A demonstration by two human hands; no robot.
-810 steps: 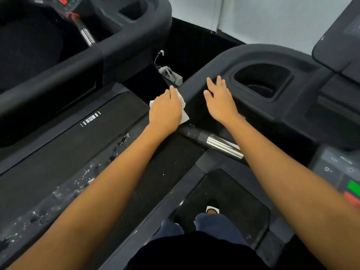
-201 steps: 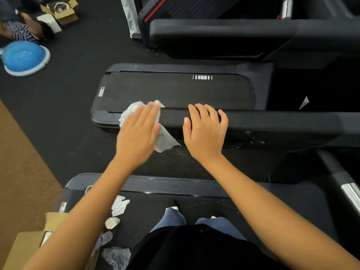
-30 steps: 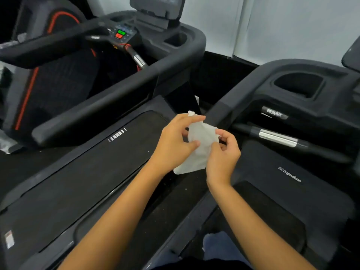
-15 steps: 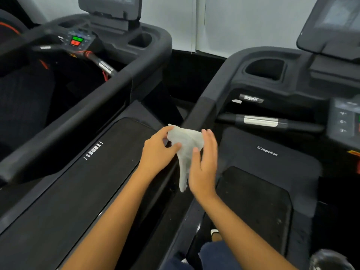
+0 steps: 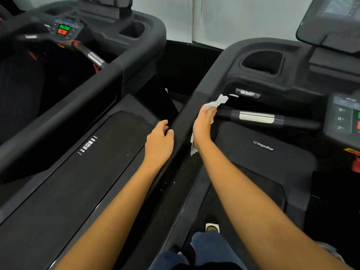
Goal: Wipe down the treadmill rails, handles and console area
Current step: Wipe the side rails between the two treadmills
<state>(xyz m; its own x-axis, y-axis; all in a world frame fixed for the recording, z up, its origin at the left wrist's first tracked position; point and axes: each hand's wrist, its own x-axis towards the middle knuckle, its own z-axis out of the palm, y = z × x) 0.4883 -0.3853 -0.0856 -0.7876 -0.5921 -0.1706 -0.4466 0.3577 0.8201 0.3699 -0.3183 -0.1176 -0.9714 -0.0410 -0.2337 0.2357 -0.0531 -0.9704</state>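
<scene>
I see right grip [image 5: 203, 126] flat, pressing wipe [image 5: 215, 103] on right side of rail [image 5: 182, 121], mid frame. Left grip [image 5: 159, 140] loosely curled, empty, touching rail's left side. Rail runs long, bottom middle toward upper right. Right grip nearer its top end; I'd slide wipe up.
</scene>
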